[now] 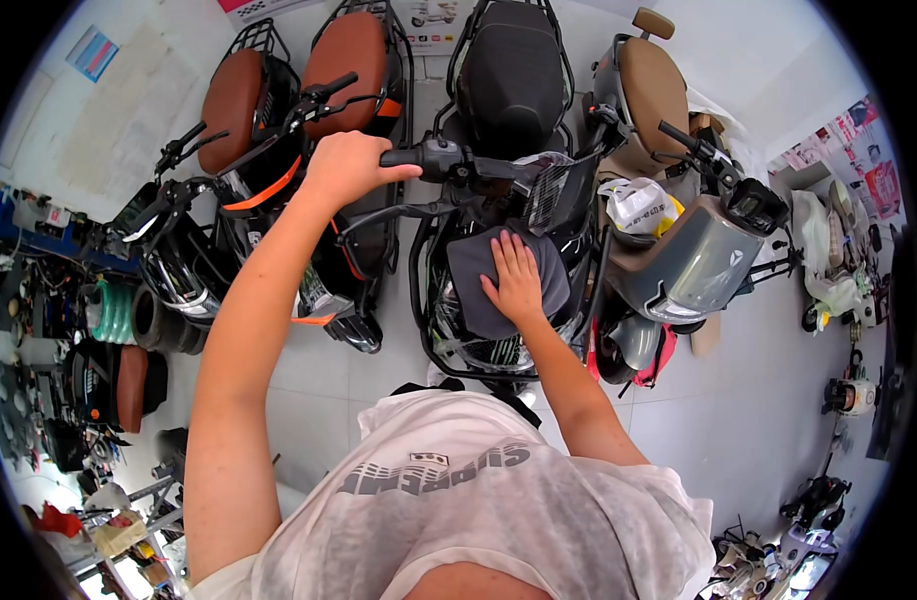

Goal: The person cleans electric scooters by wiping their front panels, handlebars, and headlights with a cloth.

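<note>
Rests the right hand (516,277), fingers straight and slightly apart, on a smooth, dark grey cloth (473,287) with matte, rounded edges, draped over the front of the black scooter (513,70). Touches the handlebar grip (403,157) with the left hand (351,168), thumb outstretched, other fingers too hidden to tell.

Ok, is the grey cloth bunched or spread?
Spread, not bunched: the grey cloth lies flat under the open right hand. Cannot tell whether it is doubled.
</note>
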### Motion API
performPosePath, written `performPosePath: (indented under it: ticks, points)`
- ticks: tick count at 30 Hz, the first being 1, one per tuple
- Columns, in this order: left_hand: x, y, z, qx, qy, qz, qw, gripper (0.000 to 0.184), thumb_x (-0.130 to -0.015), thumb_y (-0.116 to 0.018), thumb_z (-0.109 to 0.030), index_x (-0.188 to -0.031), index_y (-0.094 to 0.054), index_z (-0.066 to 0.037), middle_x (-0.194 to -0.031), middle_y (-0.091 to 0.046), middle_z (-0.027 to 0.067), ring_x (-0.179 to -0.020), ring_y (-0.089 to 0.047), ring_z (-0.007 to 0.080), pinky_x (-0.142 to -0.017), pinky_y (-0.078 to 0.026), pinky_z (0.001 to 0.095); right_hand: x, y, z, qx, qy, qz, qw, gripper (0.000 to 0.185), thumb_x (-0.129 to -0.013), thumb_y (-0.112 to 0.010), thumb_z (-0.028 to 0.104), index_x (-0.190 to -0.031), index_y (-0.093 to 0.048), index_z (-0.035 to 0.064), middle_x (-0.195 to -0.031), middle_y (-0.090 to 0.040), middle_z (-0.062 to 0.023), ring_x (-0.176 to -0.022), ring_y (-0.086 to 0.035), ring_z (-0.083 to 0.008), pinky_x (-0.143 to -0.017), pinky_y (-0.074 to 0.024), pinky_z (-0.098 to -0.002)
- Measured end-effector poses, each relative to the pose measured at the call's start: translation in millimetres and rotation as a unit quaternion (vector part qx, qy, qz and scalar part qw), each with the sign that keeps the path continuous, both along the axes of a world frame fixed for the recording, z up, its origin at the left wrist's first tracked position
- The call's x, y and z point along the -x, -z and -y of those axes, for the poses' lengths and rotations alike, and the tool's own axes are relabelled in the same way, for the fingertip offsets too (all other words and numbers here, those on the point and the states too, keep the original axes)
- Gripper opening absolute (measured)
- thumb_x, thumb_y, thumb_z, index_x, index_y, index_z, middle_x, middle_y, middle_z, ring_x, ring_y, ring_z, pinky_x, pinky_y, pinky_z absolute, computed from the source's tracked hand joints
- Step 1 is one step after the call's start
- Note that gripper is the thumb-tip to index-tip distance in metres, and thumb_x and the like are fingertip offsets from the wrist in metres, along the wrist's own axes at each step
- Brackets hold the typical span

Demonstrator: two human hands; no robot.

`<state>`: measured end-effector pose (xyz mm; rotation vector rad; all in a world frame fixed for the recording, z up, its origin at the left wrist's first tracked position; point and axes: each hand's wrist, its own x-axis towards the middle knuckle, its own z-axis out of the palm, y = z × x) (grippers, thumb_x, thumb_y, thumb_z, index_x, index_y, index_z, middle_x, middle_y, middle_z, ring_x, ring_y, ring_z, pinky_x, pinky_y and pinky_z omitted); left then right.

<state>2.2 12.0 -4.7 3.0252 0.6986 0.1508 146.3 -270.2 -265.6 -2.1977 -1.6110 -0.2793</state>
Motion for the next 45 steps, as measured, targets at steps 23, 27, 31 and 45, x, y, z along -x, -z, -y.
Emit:
performPosePath:
  ticks: [23, 27, 31, 45]
  points:
    - [-2, -3, 5, -0.018, -0.015, -0.025, 0.999, 0.071, -0.082, -0.064, -0.070, -0.102, -0.075, -0.002, -0.079, -0.070, 0.0177, -0.082, -0.070, 0.0363, -0.075, -0.054, 0.0440, -177, 26, 23, -0.101, 0.218, -0.340, 0.909, 0.056, -0.101, -0.050, 0.025, -0.149, -0.039, -0.0007, -0.148, -0.045, -0.0262, -0.139, -0.043, -0.0387, -0.116, -0.0332, -0.0402]
    - [-2, -3, 5, -0.029, -0.012, -0.022, 0.999, 0.073, -0.081, -0.063, -0.073, -0.102, -0.076, -0.003, -0.077, -0.071, 0.0168, -0.080, -0.070, 0.0354, -0.074, -0.055, 0.0434, -172, 33, 19, -0.156, 0.245, -0.347, 0.892, 0.057, -0.099, -0.053, 0.030, -0.145, -0.044, -0.0029, -0.144, -0.049, -0.0276, -0.135, -0.047, -0.0409, -0.113, -0.0362, -0.0421]
    - [-4, -10, 10, -0.012, -0.033, -0.055, 0.998, 0.074, -0.082, -0.064, -0.070, -0.108, -0.074, -0.002, -0.084, -0.072, 0.0192, -0.086, -0.071, 0.0364, -0.079, -0.055, 0.0438, -158, 29, 21, -0.168, 0.282, -0.351, 0.877, 0.058, -0.100, -0.053, 0.033, -0.145, -0.044, -0.0022, -0.144, -0.050, -0.0268, -0.134, -0.047, -0.0405, -0.112, -0.0364, -0.0421]
    - [-1, 2, 1, -0.061, -0.007, -0.019, 0.998, 0.077, -0.082, -0.059, -0.077, -0.104, -0.076, -0.005, -0.077, -0.072, 0.0150, -0.081, -0.071, 0.0329, -0.074, -0.056, 0.0426, -110, 38, 42, -0.220, 0.322, -0.345, 0.854, 0.064, -0.106, -0.043, 0.040, -0.146, -0.040, -0.0100, -0.149, -0.044, -0.0308, -0.139, -0.042, -0.0431, -0.116, -0.0315, -0.0444]
